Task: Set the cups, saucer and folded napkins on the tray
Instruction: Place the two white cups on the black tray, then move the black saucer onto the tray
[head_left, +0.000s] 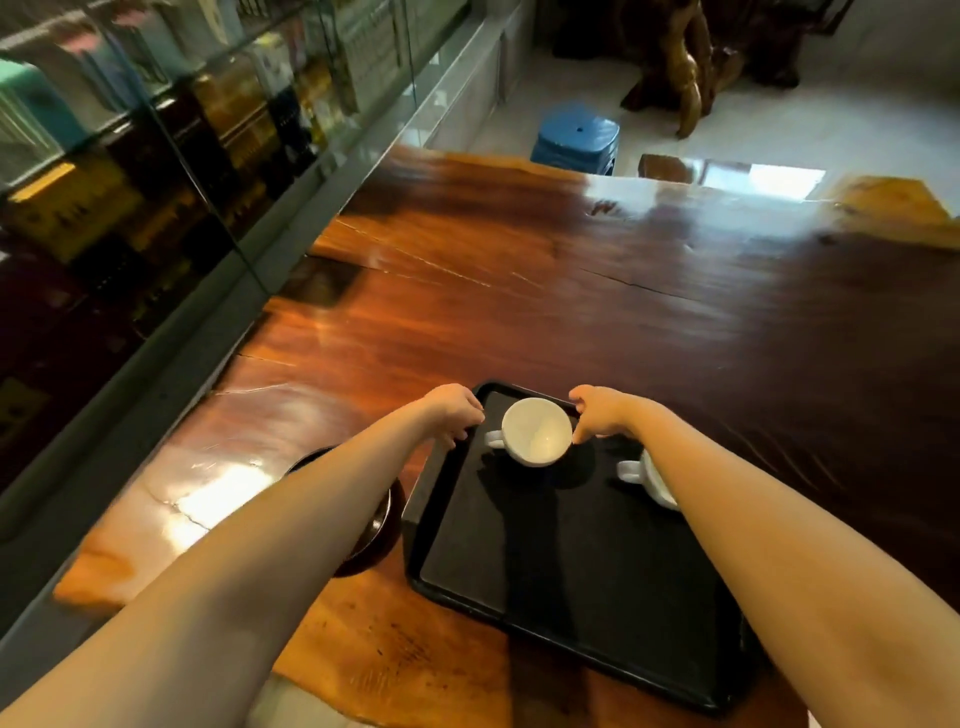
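Across a broad, glossy wooden table (571, 291), reddish-brown and streaked with window glare, two bare forearms reach forward from the bottom of the view. Along the left runs a glass display case (156, 156) packed with boxes; their printing is too blurred to read. A blue plastic stool (576, 136) stands on the pale floor beyond the table's far edge. Near the person lies a black rectangular tray (571, 561). On its far end sits a white cup (536, 431), mouth up and empty. A second white cup (649, 480) stands to its right, half hidden under the right forearm. A dark round saucer (374, 525) rests on the table just left of the tray, partly covered by the left forearm. The left hand (453, 413) curls over the tray's far left rim. The right hand (602, 413) has fingertips touching the first cup's rim; whether they grip it I cannot tell.
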